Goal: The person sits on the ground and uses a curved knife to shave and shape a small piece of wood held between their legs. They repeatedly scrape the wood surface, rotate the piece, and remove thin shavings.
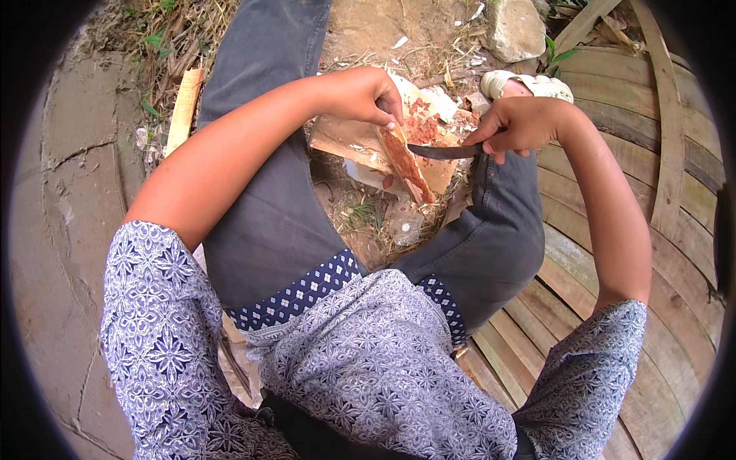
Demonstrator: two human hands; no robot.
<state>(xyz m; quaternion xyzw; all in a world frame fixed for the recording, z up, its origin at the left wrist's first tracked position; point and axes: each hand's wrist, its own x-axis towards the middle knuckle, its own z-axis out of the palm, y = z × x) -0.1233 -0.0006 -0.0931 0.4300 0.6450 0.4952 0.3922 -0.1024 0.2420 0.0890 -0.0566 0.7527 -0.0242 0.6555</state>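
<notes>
So the left hand [359, 93] has the top end of a reddish-brown strip [406, 169] pinched in its fingertips, and the right hand [525, 123] is gripping a knife [445, 152], dark blade up at the strip's edge. Strip's tilted over a wooden board [349, 144] with reddish scraps [423, 129] on it, between the legs [261, 192].

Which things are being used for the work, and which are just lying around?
Being used:
knife, in the right hand
reddish-brown strip, in the left hand
probably the flat wood underneath

Lying around:
big pale stone
yellowish stick
</notes>
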